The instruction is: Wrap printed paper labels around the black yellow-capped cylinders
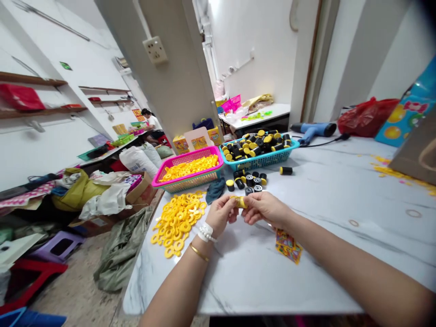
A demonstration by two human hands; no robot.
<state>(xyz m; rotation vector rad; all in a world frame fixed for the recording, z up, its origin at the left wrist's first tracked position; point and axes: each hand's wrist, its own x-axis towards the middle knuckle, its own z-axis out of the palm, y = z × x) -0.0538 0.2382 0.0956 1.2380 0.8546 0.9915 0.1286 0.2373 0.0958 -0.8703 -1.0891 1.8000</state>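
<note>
Between the fingertips of my left hand (pixel 220 212) and my right hand (pixel 265 209) is a small yellow printed piece (pixel 240 202), possibly a label wrapped round a cylinder; its exact kind is hard to make out. Both hands pinch it above the table. Just beyond them stand several small black cylinders (pixel 250 180), some with yellow caps. Left of my left hand lies a loose pile of yellow rings (pixel 177 220) with short tabs. Colourful printed sheets (pixel 288 246) lie under my right forearm. A dark cloth (pixel 215 190) is bunched behind my left hand.
A pink-rimmed basket (pixel 160 181) of yellow rings and a blue basket (pixel 272 158) of black-and-yellow cylinders stand at the back of the marbled table (pixel 340 204). Further right are a blue heat gun (pixel 313 131), a red bag (pixel 366 119) and yellow scraps. Another person (pixel 154 123) sits far left.
</note>
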